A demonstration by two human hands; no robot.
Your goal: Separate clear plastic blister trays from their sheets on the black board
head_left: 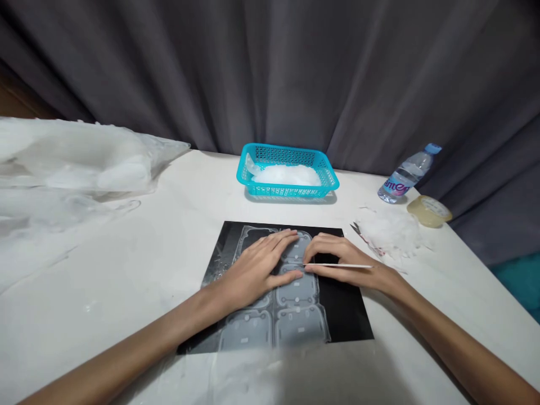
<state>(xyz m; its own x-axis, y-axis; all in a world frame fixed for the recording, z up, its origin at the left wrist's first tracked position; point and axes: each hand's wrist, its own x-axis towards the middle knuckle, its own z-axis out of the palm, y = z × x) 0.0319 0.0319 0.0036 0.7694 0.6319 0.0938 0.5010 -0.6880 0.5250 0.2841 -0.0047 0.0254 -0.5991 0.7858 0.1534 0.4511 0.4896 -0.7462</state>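
A clear plastic sheet of rounded, blue-grey moulded panels [300,329] lies on a black mat [348,315]. My left hand [259,267] rests flat on the sheet with its fingers stretched out, hiding part of the panels. Close beside it, my right hand [337,259] is closed around a slim white pen-like tool [337,265]. The tool's tip points left and is at the seam between two right-hand panels. Whether the tip touches the sheet, and what kind of tip it is, is too small to tell.
A blue basket [291,191] with white material stands behind the mat. To the right are a water bottle [407,174], a tape roll [429,211], scissors [366,239] and plastic scraps [392,230]. Large plastic bags [76,157] lie left. A dark curtain [270,73] hangs behind the table.
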